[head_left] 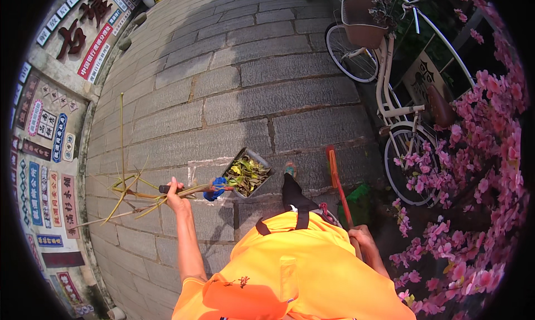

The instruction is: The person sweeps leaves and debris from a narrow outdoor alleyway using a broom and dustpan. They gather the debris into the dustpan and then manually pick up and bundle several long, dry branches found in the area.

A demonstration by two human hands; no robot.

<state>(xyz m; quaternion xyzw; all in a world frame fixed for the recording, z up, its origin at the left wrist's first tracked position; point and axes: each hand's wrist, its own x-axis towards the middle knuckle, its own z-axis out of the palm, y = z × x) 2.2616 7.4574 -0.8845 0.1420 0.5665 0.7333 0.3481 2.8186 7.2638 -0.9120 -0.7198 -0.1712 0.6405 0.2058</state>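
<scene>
My left hand (176, 197) is closed round a black-ended handle and a bundle of dry stalks (131, 192). The stalks spread out to the left. The handle runs right, past a bunched blue wrap (215, 189), to a long-handled dustpan (261, 182) full of green and brown leaves (243, 175). Low at the right, my right hand (365, 239) grips a red pole (341, 194) that slants forward and ends in an orange-red part. Beside the pole lies something bright green (358, 202), partly in shadow; its kind is unclear.
Grey stone paving (217, 114) stretches ahead. A cream bicycle (384, 80) with a front basket (363, 20) stands at the right, near pink blossom branches (473, 169). A wall with painted signs (50, 175) runs along the left. My foot (290, 169) is close to the dustpan.
</scene>
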